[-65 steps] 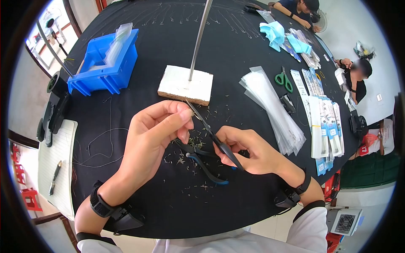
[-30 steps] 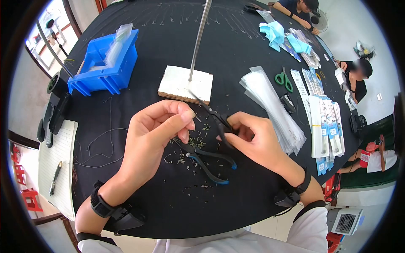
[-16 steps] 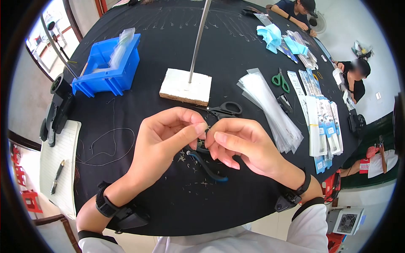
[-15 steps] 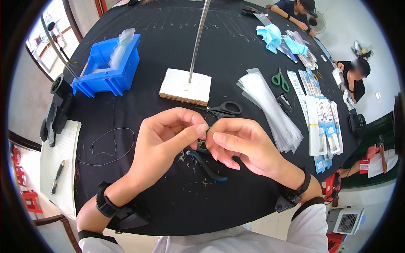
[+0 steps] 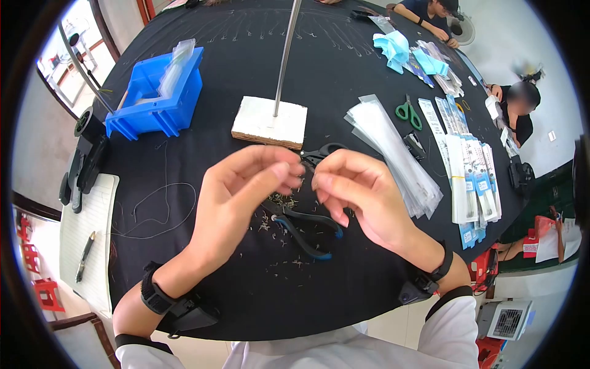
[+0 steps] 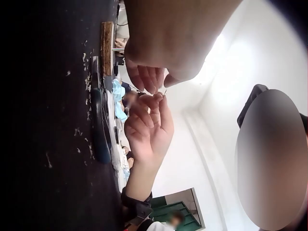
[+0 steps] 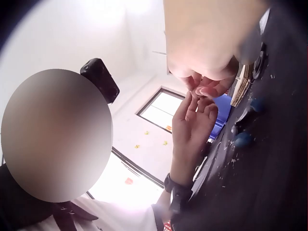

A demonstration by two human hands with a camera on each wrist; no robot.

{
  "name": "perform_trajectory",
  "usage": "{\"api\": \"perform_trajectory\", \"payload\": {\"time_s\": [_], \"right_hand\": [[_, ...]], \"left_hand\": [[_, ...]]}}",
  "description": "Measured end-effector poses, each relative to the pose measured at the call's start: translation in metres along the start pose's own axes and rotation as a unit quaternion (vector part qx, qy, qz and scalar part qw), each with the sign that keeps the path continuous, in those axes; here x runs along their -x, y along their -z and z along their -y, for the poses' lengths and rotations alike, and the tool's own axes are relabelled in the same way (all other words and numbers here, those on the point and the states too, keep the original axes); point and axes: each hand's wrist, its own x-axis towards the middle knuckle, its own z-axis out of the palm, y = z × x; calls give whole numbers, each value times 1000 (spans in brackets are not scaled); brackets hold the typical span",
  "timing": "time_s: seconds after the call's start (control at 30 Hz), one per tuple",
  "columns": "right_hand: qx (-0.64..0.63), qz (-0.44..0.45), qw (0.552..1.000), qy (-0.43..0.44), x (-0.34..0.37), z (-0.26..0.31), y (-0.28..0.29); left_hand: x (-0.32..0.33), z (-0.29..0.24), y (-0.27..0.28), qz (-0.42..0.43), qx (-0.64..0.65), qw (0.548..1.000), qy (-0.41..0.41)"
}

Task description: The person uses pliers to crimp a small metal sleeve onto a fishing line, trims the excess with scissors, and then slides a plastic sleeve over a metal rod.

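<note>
So my right hand (image 5: 362, 194) has a thin bit (image 6: 165, 92) pinched between finger and thumb, out in front of me over the table. From the left wrist camera its long axis slants, the free end poking past my fingertips up and to the right; the other end is hidden. Head view's too coarse to make it out.

My left hand (image 5: 230, 197) is right beside it, fingers curled and the tips blurry, so I can't tell if it's gripping anything. From above there's a small gap between my hands; both wrist cameras make the fingertips look like they meet. Those also show my palms, right one from the left wrist and vice versa, which the head view doesn't really give you.

Under my hands lie the pliers (image 5: 280, 219), nose toward my left hand, blue-tipped handles spread toward my right, with scraps (image 5: 283, 200) scattered around them. Black scissors (image 5: 313, 156) lie just past my fingertips, partly covered. Beyond that there's a white-topped block (image 5: 270, 120) with a metal rod (image 5: 285, 61) leaning slightly right, plastic sleeves (image 5: 393, 160) off right, and a blue bin (image 5: 166, 114) off left.
</note>
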Motion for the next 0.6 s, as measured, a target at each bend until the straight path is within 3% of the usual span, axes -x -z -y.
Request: {"api": "perform_trajectory", "payload": {"time_s": [0.2, 0.4, 0.5, 0.6], "right_hand": [[54, -90, 994, 15, -9, -6, 16], [155, -119, 980, 29, -13, -11, 30], [274, -148, 947, 79, -14, -17, 39], [270, -180, 941, 97, -14, -14, 46]], "left_hand": [[-4, -1, 6, -21, 64, 998, 13], [-3, -9, 5, -49, 23, 999, -2], [-2, -16, 18, -27, 52, 998, 7], [-3, -28, 25, -24, 29, 999, 30]]}}
